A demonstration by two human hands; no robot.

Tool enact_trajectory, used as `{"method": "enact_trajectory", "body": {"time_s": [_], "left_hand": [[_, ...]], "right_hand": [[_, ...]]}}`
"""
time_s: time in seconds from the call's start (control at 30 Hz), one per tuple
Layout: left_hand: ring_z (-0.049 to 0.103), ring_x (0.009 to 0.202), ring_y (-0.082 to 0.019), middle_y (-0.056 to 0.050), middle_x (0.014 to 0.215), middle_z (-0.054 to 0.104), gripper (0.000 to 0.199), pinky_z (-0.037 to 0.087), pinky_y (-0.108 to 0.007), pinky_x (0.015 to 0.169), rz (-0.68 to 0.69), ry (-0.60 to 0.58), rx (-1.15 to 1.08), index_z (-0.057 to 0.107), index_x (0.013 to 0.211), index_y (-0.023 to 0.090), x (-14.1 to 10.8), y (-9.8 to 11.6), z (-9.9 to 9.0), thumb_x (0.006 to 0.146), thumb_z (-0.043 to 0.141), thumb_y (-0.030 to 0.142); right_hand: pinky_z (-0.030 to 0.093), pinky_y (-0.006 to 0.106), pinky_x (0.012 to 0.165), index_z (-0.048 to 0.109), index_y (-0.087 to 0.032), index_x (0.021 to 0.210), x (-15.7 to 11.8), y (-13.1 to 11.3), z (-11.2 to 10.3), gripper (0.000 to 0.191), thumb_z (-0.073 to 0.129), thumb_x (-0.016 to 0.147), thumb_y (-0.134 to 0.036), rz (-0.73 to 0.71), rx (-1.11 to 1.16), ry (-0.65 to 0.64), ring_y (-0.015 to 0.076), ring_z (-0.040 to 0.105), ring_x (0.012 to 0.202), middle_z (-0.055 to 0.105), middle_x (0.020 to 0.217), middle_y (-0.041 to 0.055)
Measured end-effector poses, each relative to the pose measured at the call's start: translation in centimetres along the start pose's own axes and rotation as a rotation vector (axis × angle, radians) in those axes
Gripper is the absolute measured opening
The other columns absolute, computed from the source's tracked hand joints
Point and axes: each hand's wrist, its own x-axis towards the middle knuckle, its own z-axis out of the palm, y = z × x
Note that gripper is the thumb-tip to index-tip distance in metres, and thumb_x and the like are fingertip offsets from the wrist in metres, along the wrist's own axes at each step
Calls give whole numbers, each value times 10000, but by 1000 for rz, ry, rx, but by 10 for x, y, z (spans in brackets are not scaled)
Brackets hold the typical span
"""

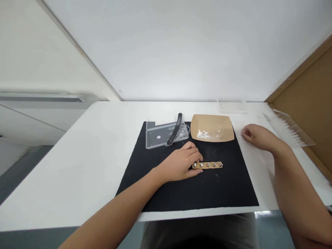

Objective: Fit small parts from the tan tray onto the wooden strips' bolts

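My left hand (185, 162) grips the left end of a narrow tan strip (211, 167) between thumb and fingers, on a black mat (176, 193). Along the strip sits a row of several small metal studs, some topped with small white pieces. Off to the right, past the mat's edge, my right hand (255, 136) rests low over the white table with its fingers curled in a pinch. A faint sheet with tiny dots (241, 139) lies by its fingertips. Whatever those fingers hold, if anything, is too small to make out.
Behind my left hand, a clear plastic case (155, 140) holds clear pieces, with a dark curved file (175, 129) across it. A tan tray (212, 121) contains small white pieces. Clear plastic pieces (287, 129) lie at right, by a brown panel (308, 93). A clear container (232, 106) stands behind.
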Motion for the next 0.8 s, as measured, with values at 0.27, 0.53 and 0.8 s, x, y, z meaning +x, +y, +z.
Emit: {"method": "enact_trajectory", "body": {"time_s": [0.27,0.53,0.8], "left_hand": [[536,1081,-263,-74,1052,701,226,540,-341,865,-2,0,-6,643,1089,185,0,0,0,979,742,356],[546,1070,-276,-84,1057,692,245,541,-362,888,6,3,-17,649,1094,189,0,2,-2,957,748,367],[611,1018,-273,-117,1067,707,336,516,-442,962,12,211,-53,675,1165,171,6,13,3,946,728,420]], "right_hand": [[427,353,659,632,-229,811,-2,4,-3,133,572,903,-304,4,-86,60,231,620,758,717,907,70],[475,384,742,642,-239,902,-5,-7,-12,138,584,948,-356,-116,-14,316,260,668,872,725,970,78],[485,299,649,642,-247,949,-24,-77,-10,104,637,986,-345,-420,416,112,165,590,715,672,888,27]]}}
